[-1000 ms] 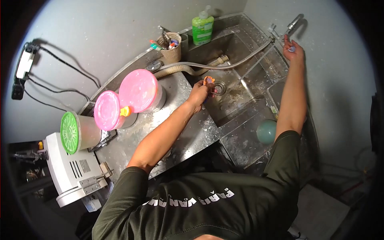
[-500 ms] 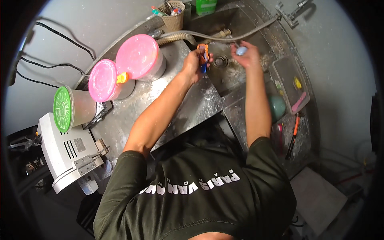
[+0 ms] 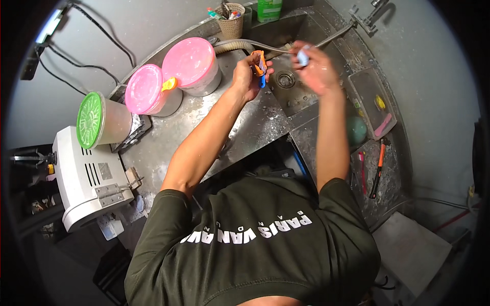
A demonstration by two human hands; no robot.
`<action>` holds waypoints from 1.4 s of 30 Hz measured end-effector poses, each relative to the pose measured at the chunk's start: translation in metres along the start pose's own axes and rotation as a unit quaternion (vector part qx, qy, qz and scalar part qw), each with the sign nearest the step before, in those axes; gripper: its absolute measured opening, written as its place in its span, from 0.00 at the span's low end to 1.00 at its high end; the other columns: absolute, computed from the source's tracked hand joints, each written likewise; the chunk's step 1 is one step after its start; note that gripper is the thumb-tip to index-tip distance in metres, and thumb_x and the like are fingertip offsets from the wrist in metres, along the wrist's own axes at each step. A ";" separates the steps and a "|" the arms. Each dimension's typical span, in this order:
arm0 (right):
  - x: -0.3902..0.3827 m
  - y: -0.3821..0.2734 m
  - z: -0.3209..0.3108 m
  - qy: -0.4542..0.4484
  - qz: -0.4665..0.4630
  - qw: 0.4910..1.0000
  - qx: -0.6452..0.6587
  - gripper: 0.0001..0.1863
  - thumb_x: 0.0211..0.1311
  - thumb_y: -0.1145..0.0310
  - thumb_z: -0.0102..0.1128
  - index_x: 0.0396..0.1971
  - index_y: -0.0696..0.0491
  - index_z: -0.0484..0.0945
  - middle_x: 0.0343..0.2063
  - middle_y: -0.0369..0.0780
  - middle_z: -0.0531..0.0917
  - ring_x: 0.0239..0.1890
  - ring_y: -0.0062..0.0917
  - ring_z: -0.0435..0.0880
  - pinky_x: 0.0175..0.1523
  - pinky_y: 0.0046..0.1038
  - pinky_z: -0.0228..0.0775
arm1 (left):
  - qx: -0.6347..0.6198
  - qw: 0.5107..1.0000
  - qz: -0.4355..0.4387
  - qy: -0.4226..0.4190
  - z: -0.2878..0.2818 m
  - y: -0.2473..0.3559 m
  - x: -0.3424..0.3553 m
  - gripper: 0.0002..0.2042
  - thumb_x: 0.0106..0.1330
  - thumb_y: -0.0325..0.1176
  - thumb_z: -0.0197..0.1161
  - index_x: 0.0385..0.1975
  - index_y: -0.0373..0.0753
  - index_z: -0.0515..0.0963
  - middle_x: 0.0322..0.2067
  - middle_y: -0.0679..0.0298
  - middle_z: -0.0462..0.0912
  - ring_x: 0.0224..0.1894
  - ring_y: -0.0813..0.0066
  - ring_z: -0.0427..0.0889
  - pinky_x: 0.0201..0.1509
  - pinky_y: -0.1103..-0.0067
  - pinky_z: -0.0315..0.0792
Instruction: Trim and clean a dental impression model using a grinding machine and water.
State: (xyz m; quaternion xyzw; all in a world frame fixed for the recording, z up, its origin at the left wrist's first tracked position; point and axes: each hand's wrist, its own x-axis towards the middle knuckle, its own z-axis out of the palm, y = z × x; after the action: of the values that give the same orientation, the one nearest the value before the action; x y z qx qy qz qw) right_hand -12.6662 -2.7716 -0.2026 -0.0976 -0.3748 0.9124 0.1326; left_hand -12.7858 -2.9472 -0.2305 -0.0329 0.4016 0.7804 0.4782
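At the near left edge of the sink, my left hand (image 3: 246, 77) is closed around a small orange and blue tray-like piece (image 3: 260, 62), its blue end pointing down towards me. Over the sink (image 3: 296, 104), my right hand (image 3: 319, 71) grips a small pale blue, rounded object (image 3: 303, 55). Motion smears that hand, so the object's kind is unclear. The two hands are apart, with the round drain (image 3: 285, 78) visible below and between them. A ribbed hose (image 3: 235, 46) runs behind my left hand.
Left of my arm stand two pink-lidded buckets (image 3: 189, 64), a green-lidded bucket (image 3: 89, 121) and a white machine (image 3: 84, 178). A clear tray (image 3: 368, 97), a green bowl (image 3: 356, 130) and an orange-black tool (image 3: 379, 168) lie right. A woven cup (image 3: 230, 25) stands behind.
My right hand has lifted the pale blue object slightly farther away and to the left. My left hand keeps its hold. The whole view has shifted slightly.
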 end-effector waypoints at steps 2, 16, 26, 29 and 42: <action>-0.029 -0.047 0.056 -0.106 -0.075 0.983 -0.127 0.20 0.68 0.72 0.50 0.57 0.62 0.70 0.38 0.45 0.79 0.33 0.20 0.72 0.36 0.19 0.63 | -0.015 0.998 0.017 -0.050 -0.016 0.016 -0.013 0.17 0.73 0.44 0.47 0.49 0.39 0.72 0.40 0.56 0.80 0.36 0.66 0.80 0.35 0.75 0.73; -0.054 0.052 -0.006 0.165 0.053 0.918 -0.358 0.08 0.64 0.73 0.57 0.42 0.54 0.76 0.25 0.32 0.75 0.22 0.12 0.68 0.25 0.17 0.58 | 0.268 0.954 0.058 -0.121 -0.023 0.008 -0.043 0.16 0.75 0.42 0.47 0.50 0.36 0.73 0.36 0.61 0.81 0.31 0.78 0.75 0.34 0.81 0.67; -0.070 0.039 -0.012 0.193 -0.020 0.934 -0.300 0.09 0.65 0.73 0.58 0.44 0.57 0.76 0.25 0.31 0.75 0.22 0.11 0.67 0.25 0.16 0.56 | 0.649 0.584 0.473 -0.117 0.062 0.062 -0.058 0.19 0.66 0.34 0.63 0.56 0.37 0.75 0.38 0.56 0.83 0.40 0.70 0.82 0.44 0.73 0.76; -0.095 0.006 0.014 0.179 -0.042 0.934 -0.306 0.12 0.66 0.71 0.58 0.47 0.57 0.76 0.26 0.31 0.75 0.22 0.10 0.66 0.26 0.15 0.55 | 0.690 0.484 0.534 -0.066 0.094 0.086 -0.087 0.21 0.67 0.33 0.63 0.59 0.36 0.73 0.41 0.57 0.83 0.43 0.71 0.82 0.47 0.73 0.75; -0.088 0.058 -0.027 0.139 0.081 0.933 -0.323 0.11 0.65 0.71 0.60 0.45 0.58 0.79 0.24 0.30 0.73 0.24 0.09 0.68 0.27 0.13 0.56 | 0.752 0.588 0.288 -0.077 -0.017 0.022 -0.079 0.23 0.61 0.29 0.64 0.58 0.37 0.73 0.41 0.43 0.81 0.45 0.44 0.81 0.49 0.62 0.75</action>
State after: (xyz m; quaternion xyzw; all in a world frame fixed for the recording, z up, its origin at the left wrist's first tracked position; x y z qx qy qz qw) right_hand -12.5856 -2.8211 -0.2553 -0.2912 -0.6181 0.7268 0.0705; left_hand -12.7658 -3.0203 -0.1949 0.5160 0.7959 0.2964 0.1120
